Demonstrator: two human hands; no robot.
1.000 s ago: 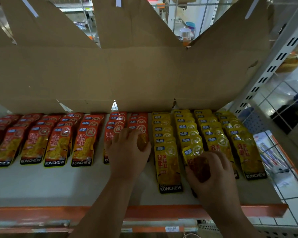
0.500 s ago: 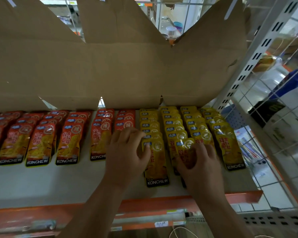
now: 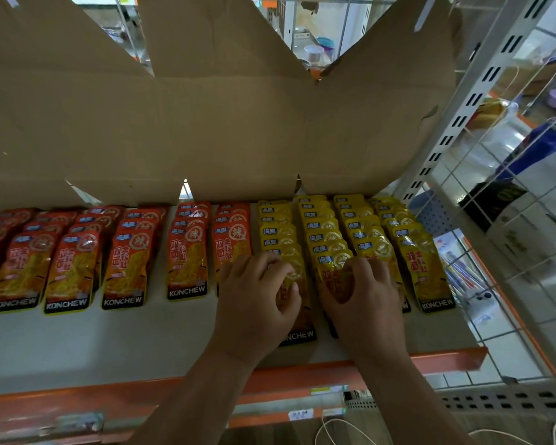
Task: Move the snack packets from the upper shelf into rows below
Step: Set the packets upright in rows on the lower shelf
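Both hands are in front of the cardboard box [image 3: 222, 123], on the yellow rows under its right half. Left hand [image 3: 257, 297]: fingers curled, thumb pinching first-row yellow packet [image 3: 303, 316]. Right hand [image 3: 363, 300]: fingers curled, gripping second-row yellow packet [image 3: 333, 277]. Red packets [image 3: 187, 261] lie in rows under the box's left half.

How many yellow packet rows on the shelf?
4, right of the red packets: first yellow row under the left hand, second and third under the right hand, fourth rightmost.
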